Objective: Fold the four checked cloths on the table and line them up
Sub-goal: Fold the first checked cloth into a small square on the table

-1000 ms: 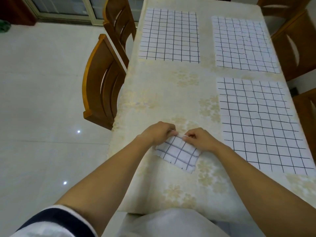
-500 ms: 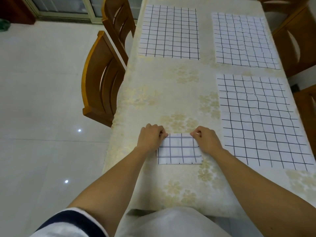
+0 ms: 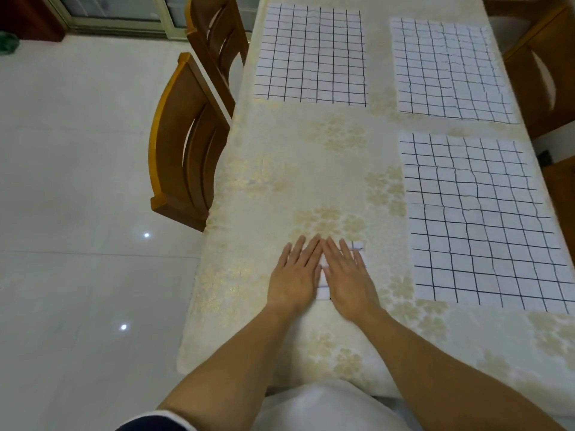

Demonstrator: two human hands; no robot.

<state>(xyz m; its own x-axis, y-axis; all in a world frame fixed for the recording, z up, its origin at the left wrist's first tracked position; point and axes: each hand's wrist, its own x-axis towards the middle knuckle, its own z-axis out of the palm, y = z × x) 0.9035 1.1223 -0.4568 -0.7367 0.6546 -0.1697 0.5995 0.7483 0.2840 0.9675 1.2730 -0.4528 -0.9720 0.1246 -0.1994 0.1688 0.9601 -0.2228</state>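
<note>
In the head view, my left grip and right grip lie flat with straight fingers, pressing the folded cloth near the front of the bench. I judge one of four done. The left cloth, far cloth and right cloth lie unfolded. A chair stands left; nothing seems to block me.

Wooden chairs stand on pale floor.

Evenly and softly lit from overhead; two small white glare spots on the glossy floor; only faint shadows; sharp at centre; wide-angle bowing of straight lines toward the edges.
</note>
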